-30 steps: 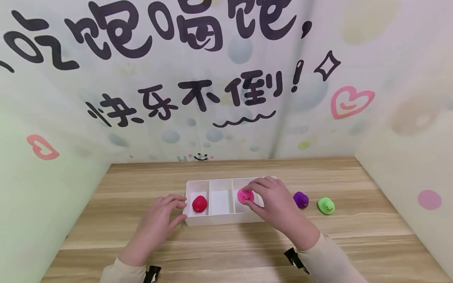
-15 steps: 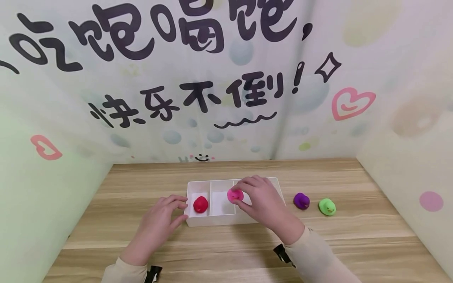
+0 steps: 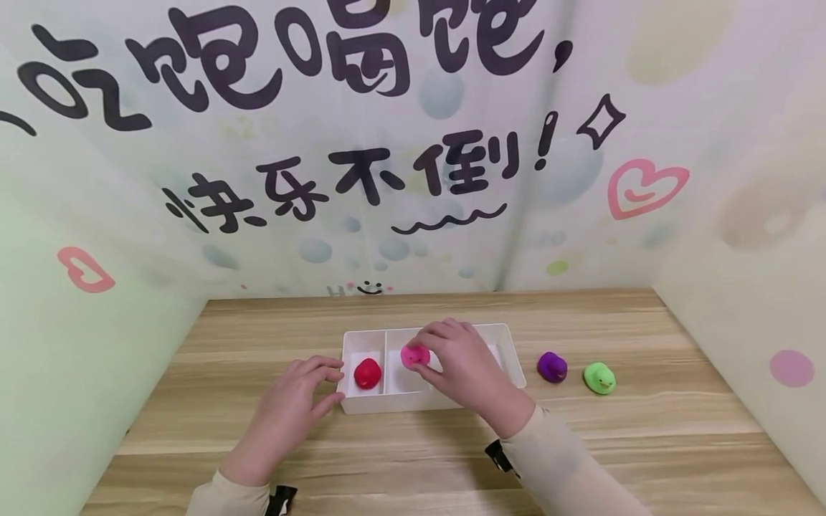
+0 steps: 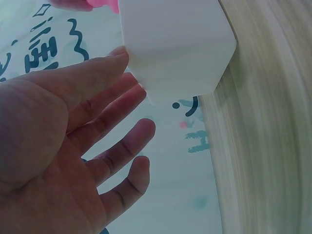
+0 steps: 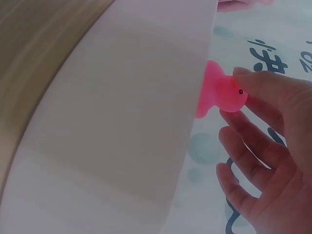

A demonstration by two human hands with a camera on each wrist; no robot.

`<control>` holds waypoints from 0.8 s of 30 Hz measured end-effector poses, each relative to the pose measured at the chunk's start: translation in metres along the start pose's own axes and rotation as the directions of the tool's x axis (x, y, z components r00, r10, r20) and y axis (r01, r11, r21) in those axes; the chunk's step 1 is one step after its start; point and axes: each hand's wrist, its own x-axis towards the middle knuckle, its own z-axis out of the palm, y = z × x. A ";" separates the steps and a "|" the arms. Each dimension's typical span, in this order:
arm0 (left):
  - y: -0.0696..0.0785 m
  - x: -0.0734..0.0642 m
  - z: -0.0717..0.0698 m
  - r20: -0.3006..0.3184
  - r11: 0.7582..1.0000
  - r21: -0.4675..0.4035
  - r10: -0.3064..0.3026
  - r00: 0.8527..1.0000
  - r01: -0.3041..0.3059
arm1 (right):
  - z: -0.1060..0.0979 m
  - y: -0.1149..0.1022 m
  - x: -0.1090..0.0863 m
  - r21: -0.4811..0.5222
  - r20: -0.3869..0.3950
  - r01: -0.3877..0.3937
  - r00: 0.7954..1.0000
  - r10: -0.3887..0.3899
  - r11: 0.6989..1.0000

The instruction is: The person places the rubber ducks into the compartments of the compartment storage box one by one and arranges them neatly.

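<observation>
A pink rubber duck [image 3: 415,356] is pinched at its head between the thumb and fingertips of my right hand [image 3: 459,367], over the middle part of the white divided tray [image 3: 400,403]. In the right wrist view the duck [image 5: 225,92] shows partly behind the tray wall. My left hand [image 3: 287,403] has its fingertips right at the tray's left end; in the left wrist view its thumb and two fingers reach the white wall, the other fingers spread and bent slightly. A red rubber duck [image 3: 368,374] sits in the leftmost compartment.
A purple duck [image 3: 552,367] and a green duck [image 3: 600,378] stand on the wooden table [image 3: 413,466] right of the tray. A back wall [image 3: 310,265] with printed writing and side panels enclose the table.
My right hand has carried the pink duck leftward, from over the right part of the tray to its middle. The left hand stays at the tray's end.
</observation>
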 end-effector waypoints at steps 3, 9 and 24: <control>0.000 0.000 0.000 -0.006 1.000 0.001 0.003 1.000 -0.003 | 0.004 -0.001 0.003 0.009 0.015 0.000 1.000 -0.001 1.000; 0.000 0.000 0.000 0.004 1.000 -0.007 -0.008 1.000 0.009 | 0.012 -0.002 0.007 0.018 0.045 -0.002 0.999 0.002 1.000; 0.000 0.000 -0.001 0.004 1.000 -0.020 -0.011 1.000 0.011 | 0.029 0.004 0.015 0.044 0.134 -0.010 0.991 0.004 0.999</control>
